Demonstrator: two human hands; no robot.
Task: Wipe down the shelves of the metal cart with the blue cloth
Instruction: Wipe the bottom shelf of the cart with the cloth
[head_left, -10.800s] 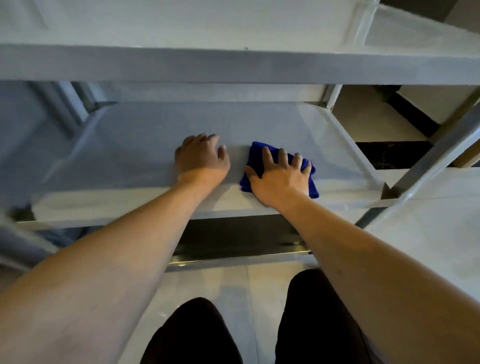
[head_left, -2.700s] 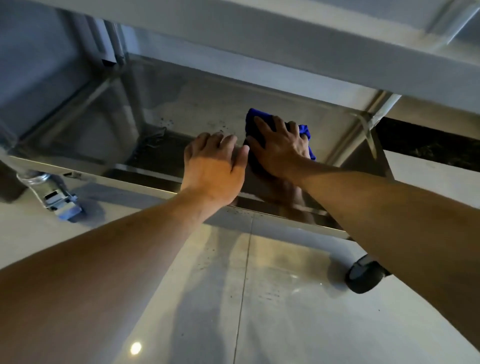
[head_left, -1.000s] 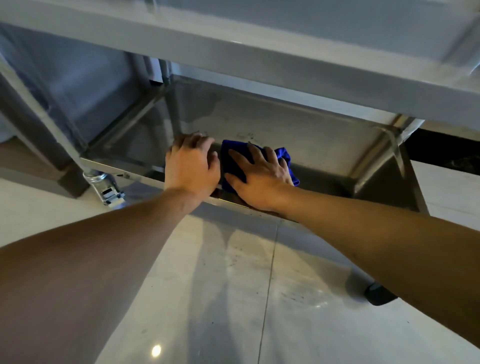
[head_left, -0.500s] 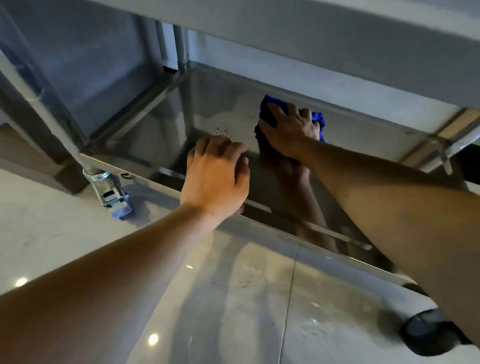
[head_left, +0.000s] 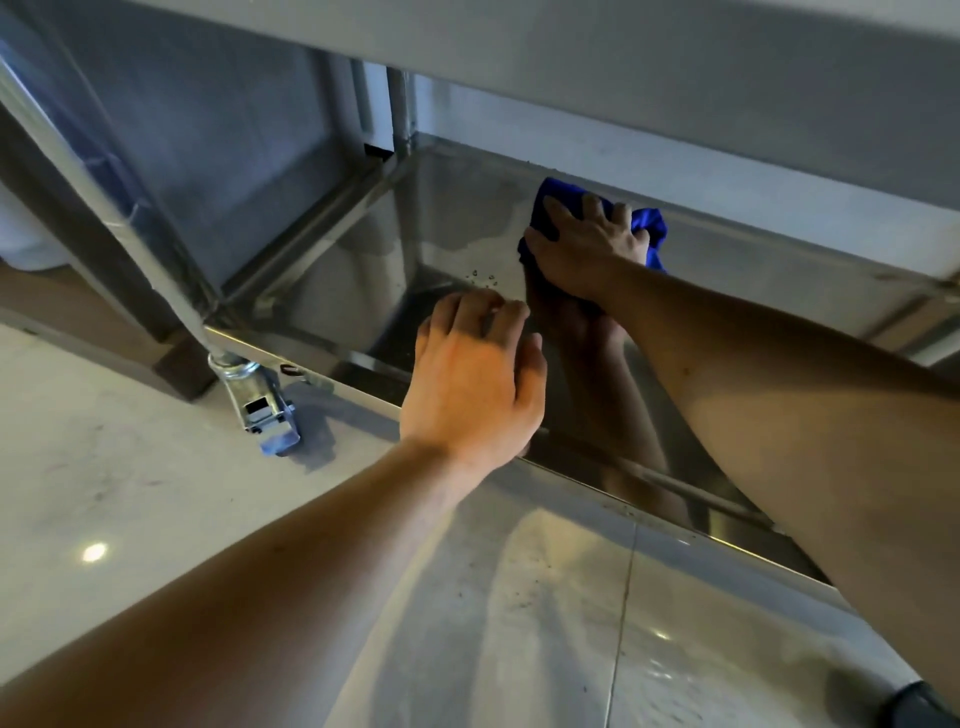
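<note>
Low on the cart's bottom shelf (head_left: 457, 228), your right hand (head_left: 584, 249), spread flat, is pushing the blue cloth (head_left: 550, 208) farther back; your left hand (head_left: 475, 379) is resting loosely curled at the front, so the rear strip is getting covered.

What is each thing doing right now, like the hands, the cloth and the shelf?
Right hand: pressing on the cloth.
Blue cloth: bunched under the hand, far back on the shelf.
Left hand: fingers loose, holding nothing, at the shelf's front edge.
Bottom shelf: shiny, with some droplets.
Caster: on the floor.
</note>
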